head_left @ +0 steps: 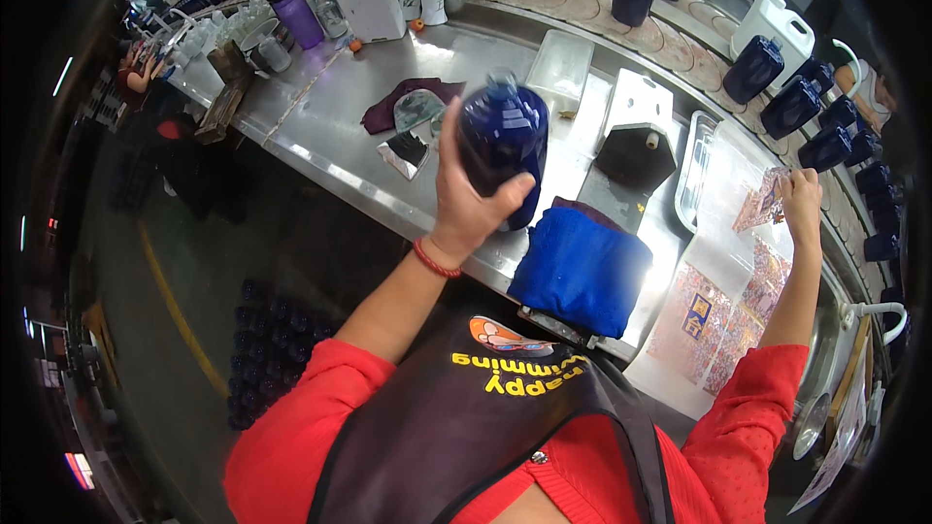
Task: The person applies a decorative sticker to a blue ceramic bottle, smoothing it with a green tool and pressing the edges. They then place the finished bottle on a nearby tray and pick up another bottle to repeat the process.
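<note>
My left hand (pixel 471 199) is wrapped round a glossy dark blue bottle (pixel 505 136), raised over the metal worktable with its neck up. Far to the right, the fingers of my right hand (pixel 803 202) pinch the edge of a small printed sheet (pixel 760 206) with a pink speckled pattern. Below it lie more printed sheets (pixel 701 315), some with a blue and yellow mark. Between my arms a folded blue cloth (pixel 581 270) rests at the table's near edge. Beyond the cloth is a dark faceted block (pixel 636 157) with a pale knob.
A maroon cloth (pixel 383 114) and a silvery scraper-like piece (pixel 404 153) lie left of the bottle. A metal tray (pixel 695 175) stands beside the sheets. Behind runs a conveyor (pixel 573 5) carrying several blue bottles. A purple bottle (pixel 294 13) and white box (pixel 369 5) stand far left.
</note>
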Demonstrator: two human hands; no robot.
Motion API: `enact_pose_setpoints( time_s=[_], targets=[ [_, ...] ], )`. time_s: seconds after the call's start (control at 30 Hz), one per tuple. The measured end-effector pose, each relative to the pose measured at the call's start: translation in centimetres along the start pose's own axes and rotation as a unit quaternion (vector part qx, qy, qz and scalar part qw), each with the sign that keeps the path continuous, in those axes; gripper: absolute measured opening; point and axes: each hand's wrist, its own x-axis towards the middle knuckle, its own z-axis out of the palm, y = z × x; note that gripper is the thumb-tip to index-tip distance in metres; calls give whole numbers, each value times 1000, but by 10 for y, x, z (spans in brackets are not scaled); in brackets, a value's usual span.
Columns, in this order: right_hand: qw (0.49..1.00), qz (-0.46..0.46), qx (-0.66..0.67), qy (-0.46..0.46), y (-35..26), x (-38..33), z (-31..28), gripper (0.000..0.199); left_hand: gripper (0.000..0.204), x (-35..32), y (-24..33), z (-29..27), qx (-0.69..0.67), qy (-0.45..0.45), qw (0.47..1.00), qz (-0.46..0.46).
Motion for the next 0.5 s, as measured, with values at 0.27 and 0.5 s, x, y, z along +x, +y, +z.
enact_pose_setpoints(
  time_s=[0.27, 0.5],
  targets=[
    [990, -102, 90, -26, -80, 1, -91, 15, 122, -41, -11, -9, 156, -56, 977, 134],
    [981, -107, 150, -61, -126, -22, -134, 25, 121, -13, -24, -38, -107, -237, 966, 10]
  ],
)
